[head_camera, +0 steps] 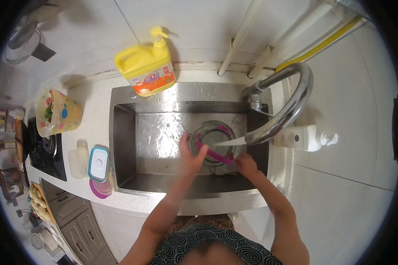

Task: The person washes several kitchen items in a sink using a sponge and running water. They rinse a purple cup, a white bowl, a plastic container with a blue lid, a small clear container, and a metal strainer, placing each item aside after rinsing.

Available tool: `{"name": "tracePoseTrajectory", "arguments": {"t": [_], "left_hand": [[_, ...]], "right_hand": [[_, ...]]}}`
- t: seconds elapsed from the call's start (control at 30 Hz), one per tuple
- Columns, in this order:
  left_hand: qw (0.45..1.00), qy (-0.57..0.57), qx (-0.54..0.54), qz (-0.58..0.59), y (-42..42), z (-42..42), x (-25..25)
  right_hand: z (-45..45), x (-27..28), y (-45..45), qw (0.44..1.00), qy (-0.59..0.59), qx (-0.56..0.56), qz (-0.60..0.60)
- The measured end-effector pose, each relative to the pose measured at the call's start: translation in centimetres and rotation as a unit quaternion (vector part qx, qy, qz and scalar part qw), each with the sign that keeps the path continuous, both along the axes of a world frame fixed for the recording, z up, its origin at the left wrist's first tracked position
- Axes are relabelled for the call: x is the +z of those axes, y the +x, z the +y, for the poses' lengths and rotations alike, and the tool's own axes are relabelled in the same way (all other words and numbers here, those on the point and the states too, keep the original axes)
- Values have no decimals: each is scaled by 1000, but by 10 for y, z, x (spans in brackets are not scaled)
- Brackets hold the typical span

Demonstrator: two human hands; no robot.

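In the stainless steel sink (pixel 124 149), a round clear glass container (pixel 215 132) lies under water running from the curved chrome faucet (pixel 285 122). My left hand (pixel 193 154) grips the container's left side, with the thumb over its rim. A magenta band (pixel 220 156), which looks like a lid rim or seal, runs along the container's near edge. Its right end is pinched between the fingers of my right hand (pixel 246 164). More magenta shows at the far side of the container. The underside of the container is hidden.
A yellow pump jug (pixel 147 73) stands behind the sink, a white pump bottle (pixel 298 137) at its right. Left on the counter are a teal-rimmed lid (pixel 99 164), a purple-rimmed lid (pixel 101 188), a translucent container (pixel 78 162) and a dotted bin with a plastic liner (pixel 64 111).
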State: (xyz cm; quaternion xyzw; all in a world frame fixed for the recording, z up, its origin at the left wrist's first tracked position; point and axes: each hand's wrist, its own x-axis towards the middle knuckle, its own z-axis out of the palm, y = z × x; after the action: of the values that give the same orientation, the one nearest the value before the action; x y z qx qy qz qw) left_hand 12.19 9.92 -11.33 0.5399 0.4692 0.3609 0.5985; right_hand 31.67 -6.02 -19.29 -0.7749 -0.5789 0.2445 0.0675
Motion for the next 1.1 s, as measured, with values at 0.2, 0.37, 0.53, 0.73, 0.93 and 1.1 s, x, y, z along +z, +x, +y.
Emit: {"name": "tracePoseTrajectory", "arguments": {"t": [0.2,0.37,0.53,0.73,0.93,1.1], "left_hand": [[991,-107,-80,19,-21,-8,-28],[994,-98,-43,-29,-45,-26,-49],[969,163,-79,169,-19,-29,-8],[994,15,-108,-7,-28,-14,-25],[977,142,5,162,0,-38,-39],[978,166,11,125,0,-42,-52]], "right_hand": [[-26,-108,0,967,4,101,-236],[-5,-62,9,976,-165,-114,85],[21,93,10,871,105,-354,324],[86,138,-51,916,54,-226,328],[157,19,-51,956,-150,228,-105],[187,-21,-54,821,-264,465,-199]]}}
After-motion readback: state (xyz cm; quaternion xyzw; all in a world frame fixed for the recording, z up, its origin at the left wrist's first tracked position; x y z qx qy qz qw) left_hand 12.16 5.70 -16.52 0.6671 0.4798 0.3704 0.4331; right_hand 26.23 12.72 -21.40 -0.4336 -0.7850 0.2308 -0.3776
